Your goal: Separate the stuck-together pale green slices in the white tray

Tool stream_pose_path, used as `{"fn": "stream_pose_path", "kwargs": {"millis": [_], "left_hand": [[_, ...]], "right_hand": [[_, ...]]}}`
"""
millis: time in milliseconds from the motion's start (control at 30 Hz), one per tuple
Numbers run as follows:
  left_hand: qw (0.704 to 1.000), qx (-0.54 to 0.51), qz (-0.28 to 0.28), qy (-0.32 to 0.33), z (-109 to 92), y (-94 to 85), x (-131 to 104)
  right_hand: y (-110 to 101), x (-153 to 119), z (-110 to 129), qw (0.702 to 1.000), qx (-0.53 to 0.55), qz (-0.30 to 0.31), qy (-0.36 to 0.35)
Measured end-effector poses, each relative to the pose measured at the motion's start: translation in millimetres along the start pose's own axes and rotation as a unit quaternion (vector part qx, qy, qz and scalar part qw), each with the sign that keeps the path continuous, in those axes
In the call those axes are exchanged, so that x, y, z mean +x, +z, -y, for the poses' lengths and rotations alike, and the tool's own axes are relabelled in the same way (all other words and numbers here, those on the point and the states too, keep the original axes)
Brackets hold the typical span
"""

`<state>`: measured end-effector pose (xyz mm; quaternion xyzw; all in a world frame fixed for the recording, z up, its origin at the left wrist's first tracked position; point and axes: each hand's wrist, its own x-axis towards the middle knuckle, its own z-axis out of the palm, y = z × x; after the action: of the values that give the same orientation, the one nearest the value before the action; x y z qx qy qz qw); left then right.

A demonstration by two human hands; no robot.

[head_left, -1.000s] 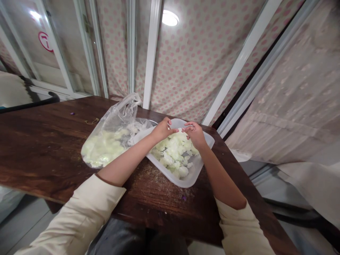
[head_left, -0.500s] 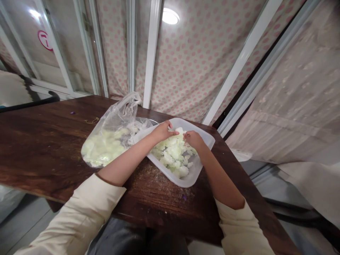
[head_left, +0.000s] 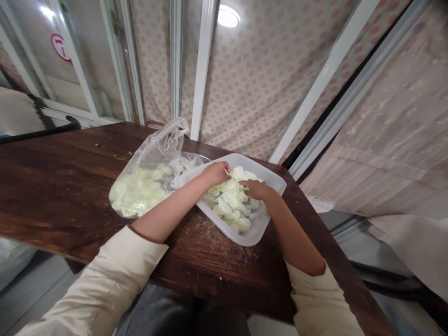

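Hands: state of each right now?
Left hand: curled over the tray; grip cannot be told.
Right hand: at the white pieces; grip cannot be told.

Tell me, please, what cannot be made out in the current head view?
All in the head view:
Anything within the left hand or right hand: their backs hide the palms.
Most of the curved rim: seemingly covered by the plastic bag and white tray.
The nearer purple speck: too small to identify.

One sign stands out: a pinkish-red circle (head_left: 60, 47) around a mark, on a sliding glass door pane (head_left: 59, 74) in the upper left of the frame. The mark resembles a 7 or a reversed letter; which is unclear.
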<state>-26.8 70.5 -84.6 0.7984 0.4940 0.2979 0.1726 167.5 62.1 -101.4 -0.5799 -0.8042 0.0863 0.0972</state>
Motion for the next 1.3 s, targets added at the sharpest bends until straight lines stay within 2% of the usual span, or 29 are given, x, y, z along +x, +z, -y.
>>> {"fn": "stream_pose_path", "kwargs": {"millis": [100, 267, 633, 800, 1033, 1167, 1300], "left_hand": [[1.000, 0.010, -0.006, 0.002, -0.3, -0.3, -0.3], [1.000, 0.017, -0.012, -0.003, -1.4, -0.4, -0.8], [1.000, 0.007, -0.003, -0.013, -2.1, -1.1, -1.1], [1.000, 0.001, -0.002, -0.008, 0.6, 1.5, 0.4], [1.000, 0.008, -0.003, -0.012, -1.6, -0.4, -1.6], [1.000, 0.010, -0.006, -0.014, -2.3, -1.2, -1.8], [0.999, -0.032, 0.017, -0.009, -4.2, -1.0, -1.0]], "right_hand": [[-2.3, -0.9, 3.3, 0.999, -0.014, 0.052, 0.010], [-7.0, -1.8, 12.1, 0.991, 0.042, 0.117, -0.054], [2.6, 5.5, -1.3, 0.989, 0.040, 0.134, -0.040], [1.6, 7.1, -1.9, 0.996, 0.019, 0.078, -0.025], [-10.2, 7.9, 4.9, 0.993, 0.010, -0.114, 0.020], [-11.8, 6.8, 10.3, 0.975, 0.055, -0.214, -0.009], [-9.3, 7.2, 14.7, 0.961, 0.153, -0.220, -0.069]]}}
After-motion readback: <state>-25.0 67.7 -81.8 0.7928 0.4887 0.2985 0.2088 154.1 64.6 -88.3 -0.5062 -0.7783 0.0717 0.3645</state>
